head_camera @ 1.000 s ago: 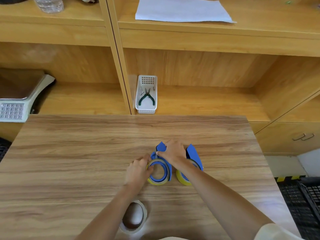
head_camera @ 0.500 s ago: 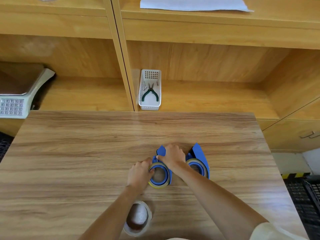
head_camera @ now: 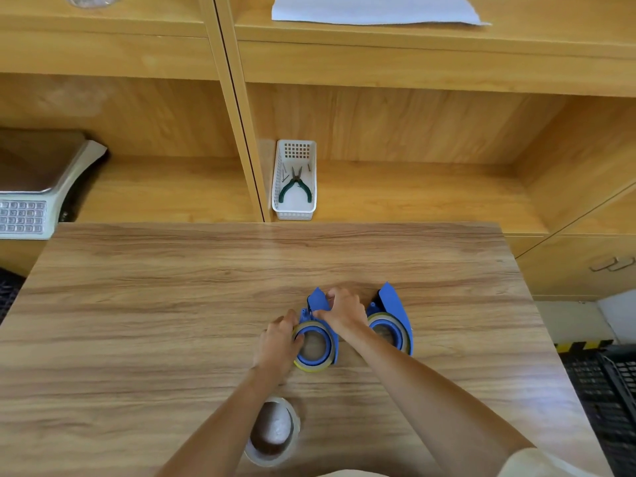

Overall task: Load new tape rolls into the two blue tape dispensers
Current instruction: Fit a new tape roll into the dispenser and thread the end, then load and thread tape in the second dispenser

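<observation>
Two blue tape dispensers lie side by side on the wooden table (head_camera: 172, 304). The left dispenser (head_camera: 318, 339) holds a yellowish tape roll (head_camera: 306, 368) around its blue hub. My left hand (head_camera: 280, 342) grips the left rim of that roll. My right hand (head_camera: 342, 313) pinches the left dispenser's front blade end. The right dispenser (head_camera: 395, 315) lies untouched with its own tape roll (head_camera: 387, 320) seated in it. A loose clear tape roll (head_camera: 273, 432) lies near the table's front edge, partly under my left forearm.
A white basket (head_camera: 294, 180) with green-handled pliers stands on the shelf behind the table. A weighing scale (head_camera: 38, 187) sits on the left shelf. White paper (head_camera: 371, 8) lies on the upper shelf. Black crates (head_camera: 605, 401) stand on the floor at right.
The view has shifted slightly downward. Both hands stay on the left dispenser; the right hand has moved a little toward its front end.
</observation>
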